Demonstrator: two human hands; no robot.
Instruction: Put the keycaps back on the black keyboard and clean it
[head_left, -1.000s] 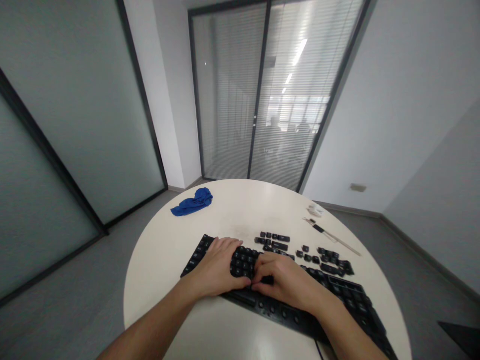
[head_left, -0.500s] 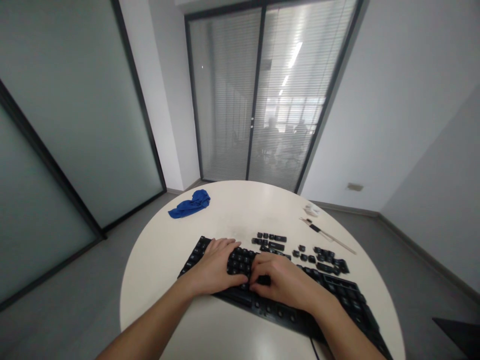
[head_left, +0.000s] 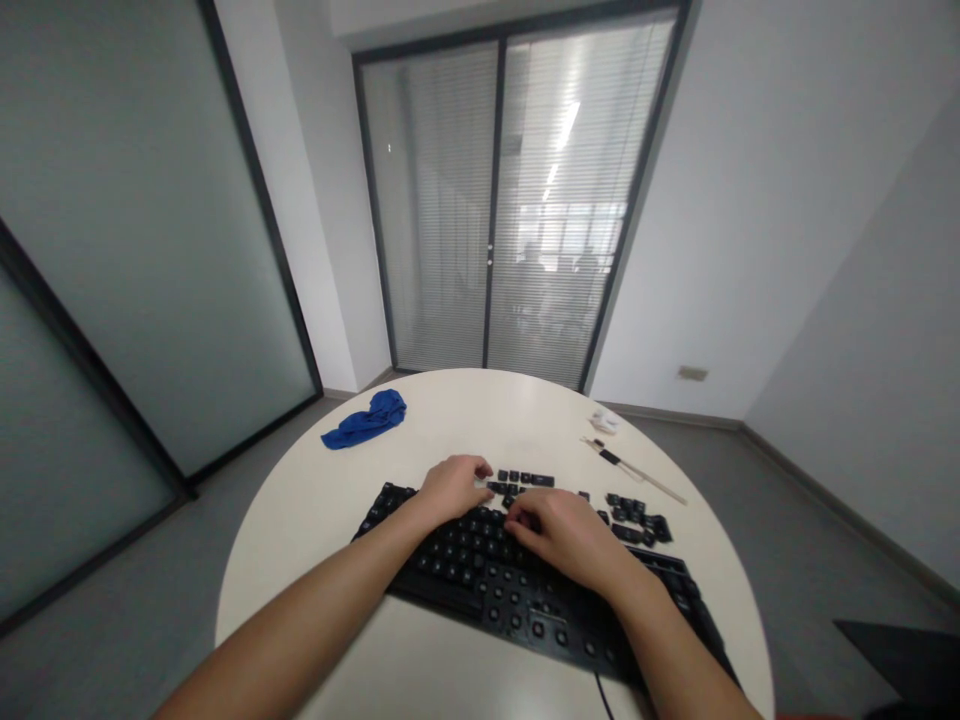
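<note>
A black keyboard [head_left: 450,562] lies across the near half of the round table, with keycaps off part of its middle and right, where bare switch posts show. My left hand [head_left: 452,487] is over its far edge, thumb and fingers apart, the fingertips beside loose black keycaps [head_left: 514,477]. Above the keyboard's middle, my right hand [head_left: 562,530] is curled with thumb and fingertips together. Whatever is between those fingertips, if anything, is hidden. The right forearm covers part of the keyboard's right side.
More loose keycaps [head_left: 630,515] lie right of my right hand. A thin stick with a black band [head_left: 641,473] and a small clear-white packet [head_left: 604,423] are farther right. A crumpled blue cloth [head_left: 367,420] lies far left. The keyboard's cable [head_left: 604,695] runs off the near side.
My left hand has moved from the keyboard's keys forward to the loose keycaps. My right hand has shifted slightly toward the keyboard's far edge. The whole view has shifted a little.
</note>
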